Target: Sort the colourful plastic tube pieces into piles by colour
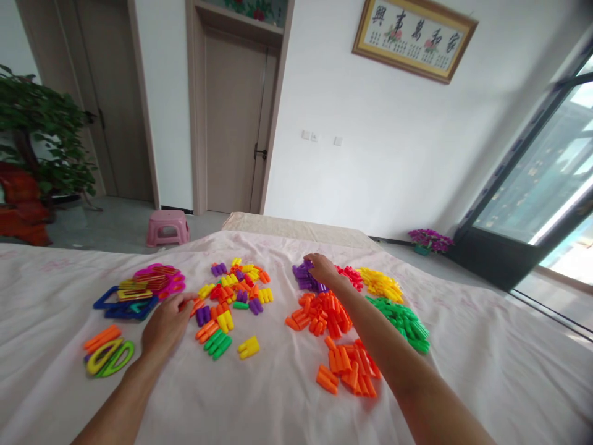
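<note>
My left hand (pixel 165 322) is at the left edge of a mixed heap of plastic building blocks (pixel 230 282) in yellow, orange, purple and green. Its thumb and fingers come together at an orange block (pixel 197 305). My right hand (pixel 323 269) reaches over a pile of purple blocks (pixel 303 277), fingers bent down towards it; the fingertips are partly hidden. Under my right forearm lie orange blocks (pixel 330 313), with a second orange group (pixel 354 368) closer to me. Red blocks (pixel 351 277), yellow blocks (pixel 380 284) and green blocks (pixel 402 322) form separate piles beyond the forearm.
Left of my left hand lie pink flat pieces (pixel 172 283), blue frames (pixel 105 299), yellow-green scissors-shaped rings (pixel 123 360) and orange blocks (pixel 102 337). A lone yellow block (pixel 249 347) lies between the heaps. A pale cloth (pixel 259 402) covers the surface. Behind stands a pink stool (pixel 168 227).
</note>
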Action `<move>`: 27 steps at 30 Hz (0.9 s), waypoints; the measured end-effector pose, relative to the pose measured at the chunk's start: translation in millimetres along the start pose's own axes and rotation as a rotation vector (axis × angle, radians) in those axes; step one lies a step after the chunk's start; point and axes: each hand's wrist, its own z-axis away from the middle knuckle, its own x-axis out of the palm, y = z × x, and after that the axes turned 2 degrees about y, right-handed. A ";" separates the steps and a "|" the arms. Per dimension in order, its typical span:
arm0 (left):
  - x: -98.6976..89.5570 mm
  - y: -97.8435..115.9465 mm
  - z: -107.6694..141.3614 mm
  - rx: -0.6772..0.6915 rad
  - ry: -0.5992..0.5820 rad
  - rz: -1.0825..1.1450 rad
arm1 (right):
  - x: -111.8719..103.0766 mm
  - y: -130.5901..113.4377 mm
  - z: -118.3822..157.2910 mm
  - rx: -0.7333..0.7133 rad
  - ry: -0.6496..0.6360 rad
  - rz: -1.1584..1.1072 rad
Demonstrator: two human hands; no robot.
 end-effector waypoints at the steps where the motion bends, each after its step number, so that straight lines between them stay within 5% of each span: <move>1: 0.3 -0.2 0.0 0.004 0.005 0.006 | 1.9 -1.2 -3.7 -0.016 -0.014 0.013; 8: 2.4 -3.2 -2.2 0.007 -0.001 0.017 | 11.5 -4.3 -15.8 -0.073 -0.072 0.064; 15: 4.4 -4.2 -2.9 0.009 0.003 0.019 | 15.0 -15.6 -3.9 -0.041 0.008 0.035; 22: 1.2 0.8 -0.1 0.010 0.006 0.008 | 25.8 -86.4 35.5 -0.245 -0.121 -0.184; 27: 0.3 1.4 0.6 -0.003 -0.005 0.014 | 38.2 -134.2 66.2 -0.251 -0.166 -0.107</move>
